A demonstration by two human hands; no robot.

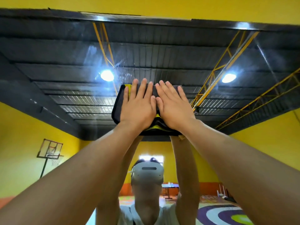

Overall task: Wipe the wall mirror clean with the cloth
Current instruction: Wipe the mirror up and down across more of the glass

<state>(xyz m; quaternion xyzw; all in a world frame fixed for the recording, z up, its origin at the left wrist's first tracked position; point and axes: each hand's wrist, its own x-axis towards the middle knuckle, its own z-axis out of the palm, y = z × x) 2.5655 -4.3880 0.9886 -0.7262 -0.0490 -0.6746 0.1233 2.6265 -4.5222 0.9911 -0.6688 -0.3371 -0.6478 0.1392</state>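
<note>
— Well, what are the hands doing?

— The left hand (138,106) lies flat, fingers spread and straight, palm pressed onto the cloth (117,108). The right hand (174,106) lies just beside it in the same way, open and flat, its thumb side touching the left hand's. Neither hand is curled around anything; both simply press.

— And the cloth?

— It is dark, folded, with a yellow patch showing at its upper left corner and again between the wrists. It sits flat against the wall mirror (65,88), high up in the glass, with both arms stretched upward to reach it.

— What does the mirror show?

— Around the cloth, a dark ribbed ceiling with yellow trusses and two bright lamps (107,75), one on each side of the hands. Just above the left fingertips there are faint whitish smears (124,75) on the glass. Lower down the reflection shows the person's raised arms and a white headset (147,173), yellow walls, and a basketball hoop (50,150) well off to the left. The mirror's top edge meets a yellow wall (178,7).
</note>
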